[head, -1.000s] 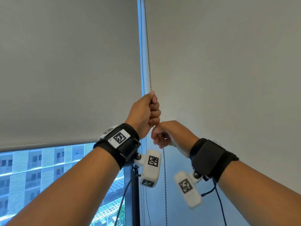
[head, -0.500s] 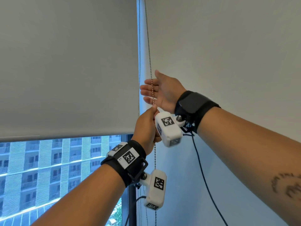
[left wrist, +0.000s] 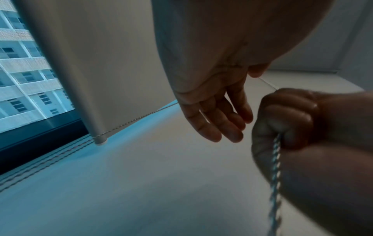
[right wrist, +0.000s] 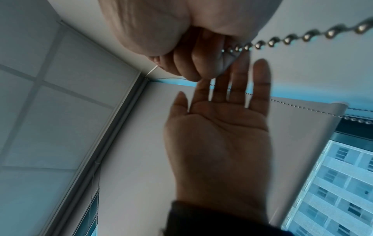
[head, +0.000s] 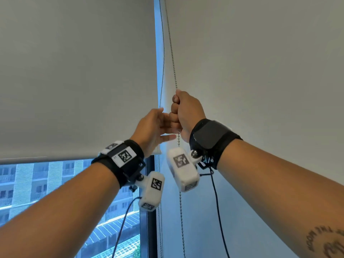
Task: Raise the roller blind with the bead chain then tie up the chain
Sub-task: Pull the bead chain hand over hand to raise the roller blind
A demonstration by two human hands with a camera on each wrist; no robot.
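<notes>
A metal bead chain hangs in the gap between two grey roller blinds. My right hand grips its front strand in a fist; the chain runs out below the fist and down past the wrist camera. My left hand is just left of that fist, fingers straight, holding nothing. The left blind hangs with its bottom bar above a strip of window. In the left wrist view the right fist holds the chain beside the left fingers. The right wrist view shows the chain leaving the right fist above the flat left palm.
The right blind covers its whole pane. A second, thinner chain strand hangs behind, along the left blind's edge. A dark window frame post stands below the hands. Buildings show through the glass. Black cables dangle from the wrist cameras.
My left hand drew the chain down, then let go and straightened. My right hand rose above it with fingers spread and has now closed round the chain.
</notes>
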